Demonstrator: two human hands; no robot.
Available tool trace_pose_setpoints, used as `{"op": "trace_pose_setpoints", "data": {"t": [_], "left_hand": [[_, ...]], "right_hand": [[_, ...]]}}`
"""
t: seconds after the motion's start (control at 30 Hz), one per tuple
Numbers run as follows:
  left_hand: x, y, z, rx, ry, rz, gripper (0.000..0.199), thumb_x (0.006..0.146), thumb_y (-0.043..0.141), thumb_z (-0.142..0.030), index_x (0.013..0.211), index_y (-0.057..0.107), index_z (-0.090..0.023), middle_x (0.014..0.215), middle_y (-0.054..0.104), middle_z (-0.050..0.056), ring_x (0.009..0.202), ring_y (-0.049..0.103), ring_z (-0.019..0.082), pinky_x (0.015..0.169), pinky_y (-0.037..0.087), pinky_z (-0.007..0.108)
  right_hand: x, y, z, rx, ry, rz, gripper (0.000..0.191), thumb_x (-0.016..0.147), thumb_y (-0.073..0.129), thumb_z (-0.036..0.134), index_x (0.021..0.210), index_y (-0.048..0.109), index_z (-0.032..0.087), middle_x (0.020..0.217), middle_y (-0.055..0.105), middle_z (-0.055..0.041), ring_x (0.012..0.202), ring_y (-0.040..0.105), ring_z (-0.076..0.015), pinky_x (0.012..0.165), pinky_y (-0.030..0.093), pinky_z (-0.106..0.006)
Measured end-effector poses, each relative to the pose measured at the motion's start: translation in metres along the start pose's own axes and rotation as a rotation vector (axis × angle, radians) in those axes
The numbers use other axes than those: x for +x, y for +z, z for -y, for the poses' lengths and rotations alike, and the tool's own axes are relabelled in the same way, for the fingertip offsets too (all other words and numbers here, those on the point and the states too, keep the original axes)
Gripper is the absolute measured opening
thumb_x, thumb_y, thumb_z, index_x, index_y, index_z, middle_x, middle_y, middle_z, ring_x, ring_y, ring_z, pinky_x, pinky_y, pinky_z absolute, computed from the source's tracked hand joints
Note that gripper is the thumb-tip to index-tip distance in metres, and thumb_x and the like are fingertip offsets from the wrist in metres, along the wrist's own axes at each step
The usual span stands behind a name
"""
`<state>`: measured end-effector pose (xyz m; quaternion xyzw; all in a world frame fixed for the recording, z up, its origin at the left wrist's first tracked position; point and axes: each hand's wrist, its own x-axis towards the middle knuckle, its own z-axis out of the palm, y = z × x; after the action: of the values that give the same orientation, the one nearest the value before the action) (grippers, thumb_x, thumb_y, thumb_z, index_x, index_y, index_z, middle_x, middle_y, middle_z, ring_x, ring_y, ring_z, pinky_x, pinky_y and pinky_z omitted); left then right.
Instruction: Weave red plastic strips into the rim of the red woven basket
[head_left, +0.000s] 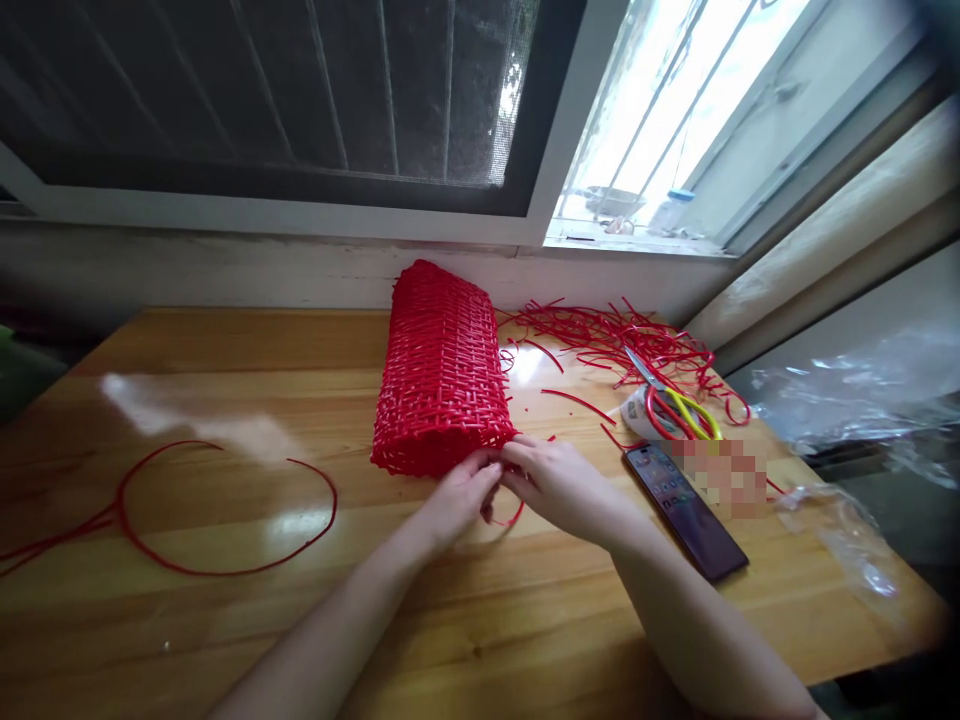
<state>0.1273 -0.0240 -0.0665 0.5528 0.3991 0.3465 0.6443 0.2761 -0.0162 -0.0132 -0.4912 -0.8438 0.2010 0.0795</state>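
A red woven basket point(446, 365) lies on its side on the wooden table, its open end facing me. At the near right corner of its rim, my left hand point(466, 492) is closed, fingertips pinched together. My right hand point(559, 485) meets it there, fingers bent over the same corner of the rim. Below the two hands curves a short end of red strand point(517, 514). My fingers cover the exact spot they grip, so how the strand runs through the weave is hidden.
Red strand offcuts point(600, 335) are heaped at the back right. Scissors with yellow and red handles point(694, 412) rest beside a dark phone point(686, 510). Leftward, a long red strand point(217, 573) forms a loop. Clear plastic wrap point(840, 535) lies at the right edge. A window stands behind.
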Motion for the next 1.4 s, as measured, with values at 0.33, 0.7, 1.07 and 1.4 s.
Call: {"op": "trace_pose_setpoints", "data": {"t": [0.33,0.7,1.07,1.4], "left_hand": [[0.002,-0.026,-0.003,0.907,0.051,-0.323,0.033,0.090,0.035,-0.028,0.107,0.062,-0.020,0.105,0.067,0.009,0.098,0.061,0.024,0.087,0.046,0.037],[0.003,-0.025,0.003,1.106,0.198,-0.326,0.042,0.084,0.039,-0.015,0.124,0.050,-0.024,0.111,0.063,0.010,0.097,0.060,0.026,0.084,0.046,0.039],[0.012,-0.017,0.007,1.068,0.288,-0.271,0.028,0.087,0.041,-0.029,0.102,0.064,-0.025,0.095,0.069,0.005,0.086,0.062,0.021,0.080,0.047,0.033],[0.018,-0.015,0.007,1.158,0.218,-0.176,0.029,0.085,0.043,-0.021,0.104,0.065,-0.023,0.096,0.068,0.008,0.085,0.062,0.023,0.075,0.049,0.034]], "right_hand": [[0.001,-0.020,-0.048,0.552,0.028,-0.085,0.031,0.078,0.057,0.037,0.100,0.052,0.016,0.081,0.058,-0.0029,0.057,0.051,-0.0072,0.048,0.041,-0.019],[0.018,0.015,-0.034,0.272,0.340,-0.168,0.017,0.077,0.049,0.025,0.091,0.054,0.017,0.080,0.064,-0.0036,0.065,0.059,-0.0129,0.057,0.043,-0.024],[0.026,0.019,-0.058,0.792,0.253,-0.011,0.016,0.072,0.053,0.020,0.082,0.041,0.016,0.081,0.060,-0.0031,0.073,0.058,-0.0127,0.062,0.049,-0.028],[0.028,0.024,-0.065,0.895,0.160,0.069,0.022,0.073,0.057,0.019,0.091,0.044,0.015,0.086,0.057,-0.0019,0.078,0.056,-0.0111,0.073,0.047,-0.027]]}}
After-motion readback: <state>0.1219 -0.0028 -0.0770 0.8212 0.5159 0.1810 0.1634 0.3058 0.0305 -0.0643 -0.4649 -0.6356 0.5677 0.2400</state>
